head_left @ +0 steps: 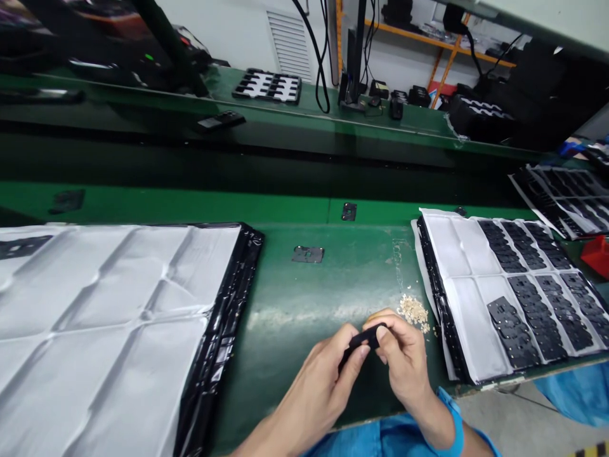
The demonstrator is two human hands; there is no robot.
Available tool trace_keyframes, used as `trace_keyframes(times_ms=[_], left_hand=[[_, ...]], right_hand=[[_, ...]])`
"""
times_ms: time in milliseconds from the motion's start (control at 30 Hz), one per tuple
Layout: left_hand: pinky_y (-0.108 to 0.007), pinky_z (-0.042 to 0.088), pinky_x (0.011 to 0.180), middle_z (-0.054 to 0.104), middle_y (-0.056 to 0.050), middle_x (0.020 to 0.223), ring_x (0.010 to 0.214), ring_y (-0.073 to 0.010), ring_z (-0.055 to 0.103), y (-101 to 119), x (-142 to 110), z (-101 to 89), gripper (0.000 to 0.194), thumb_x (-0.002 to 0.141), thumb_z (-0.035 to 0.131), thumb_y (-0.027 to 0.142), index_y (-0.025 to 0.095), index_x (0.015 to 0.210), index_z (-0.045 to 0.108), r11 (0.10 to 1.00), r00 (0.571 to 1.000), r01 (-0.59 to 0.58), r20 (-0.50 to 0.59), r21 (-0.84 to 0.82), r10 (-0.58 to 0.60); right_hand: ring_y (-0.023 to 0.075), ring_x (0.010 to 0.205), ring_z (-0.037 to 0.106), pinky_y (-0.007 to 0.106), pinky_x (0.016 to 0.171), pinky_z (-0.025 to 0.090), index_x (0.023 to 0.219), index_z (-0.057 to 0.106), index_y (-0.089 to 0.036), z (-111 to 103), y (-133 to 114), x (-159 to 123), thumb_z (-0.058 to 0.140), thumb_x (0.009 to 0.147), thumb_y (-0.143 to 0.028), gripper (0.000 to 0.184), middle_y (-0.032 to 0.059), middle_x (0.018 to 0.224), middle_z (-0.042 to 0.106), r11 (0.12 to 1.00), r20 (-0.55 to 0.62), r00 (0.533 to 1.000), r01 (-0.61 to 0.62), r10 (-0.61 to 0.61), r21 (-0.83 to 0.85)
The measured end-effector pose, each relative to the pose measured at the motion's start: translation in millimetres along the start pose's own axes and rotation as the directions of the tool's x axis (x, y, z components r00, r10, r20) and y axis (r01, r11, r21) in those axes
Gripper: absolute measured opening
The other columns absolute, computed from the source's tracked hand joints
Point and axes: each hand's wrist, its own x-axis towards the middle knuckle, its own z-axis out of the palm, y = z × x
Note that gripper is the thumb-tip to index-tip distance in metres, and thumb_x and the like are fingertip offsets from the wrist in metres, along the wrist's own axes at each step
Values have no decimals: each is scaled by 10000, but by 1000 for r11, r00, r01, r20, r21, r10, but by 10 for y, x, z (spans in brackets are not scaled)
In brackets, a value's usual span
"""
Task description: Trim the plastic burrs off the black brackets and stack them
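Observation:
Between both hands is a thin black plate-like part (pixel 361 339), held up over the green workbench (pixel 280 317) near its front edge. My left hand (pixel 328 371) pinches its left end, thumb in front. At the other end, the thumb and fingers of my right hand (pixel 402 349) are closed on it. Fingers cover much of the part, so its full shape is hidden. Just beyond my right hand lies a small heap of pale beige bits (pixel 413 311). A flat dark plate with holes (pixel 308 254) lies farther back on the bench.
To the left, a stack of white-lined black trays (pixel 118 266) holds one dark piece at its far left. At the right, another tray stack (pixel 457 254) carries rows of black plates (pixel 514 333). Another plate (pixel 349 211) lies near a dark belt (pixel 285 165) crossing behind.

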Motion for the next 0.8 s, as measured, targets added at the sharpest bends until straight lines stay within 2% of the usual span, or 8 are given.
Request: trace_keyframes(times_ms=[233,333,500,667,800], left_hand=[[-280,330,572,468,56,664,593,-160,464,7,68,62,288,1056,399,379,256,796,398,1000,999,23,48,6,-23],[-281,332,585,481,50,682,615,-165,474,-7,108,78,300,1062,385,390,255,794,392,999,996,34,77,12,-35],[-285,307,579,467,62,677,599,-165,465,-33,199,107,275,1071,391,406,256,841,406,999,993,39,108,36,-43],[-290,301,586,447,69,680,594,-163,443,-21,283,148,267,1082,375,381,264,842,358,999,987,0,162,45,-7],[-295,314,599,459,60,703,617,-171,451,-16,298,173,269,1087,349,390,267,848,342,999,986,-7,167,53,-1]], right_hand=[[121,555,427,269,592,440,919,773,-215,-88,36,2,536,1054,-333,297,19,838,633,999,7,999,44,-44,-13],[127,582,439,274,636,459,968,777,-225,-149,57,-20,534,1037,-279,258,12,851,616,1000,18,1000,23,-23,-12],[158,720,541,273,668,451,1102,761,-230,-292,59,-33,573,1010,-263,211,28,933,614,999,60,997,-41,42,-16],[135,596,455,264,576,374,964,747,-193,-358,66,29,539,1063,-346,276,-29,693,507,996,25,996,-90,91,-24],[131,602,445,265,575,365,894,719,-196,-357,120,53,542,1039,-287,246,-18,742,543,998,-8,998,-56,56,-12]])
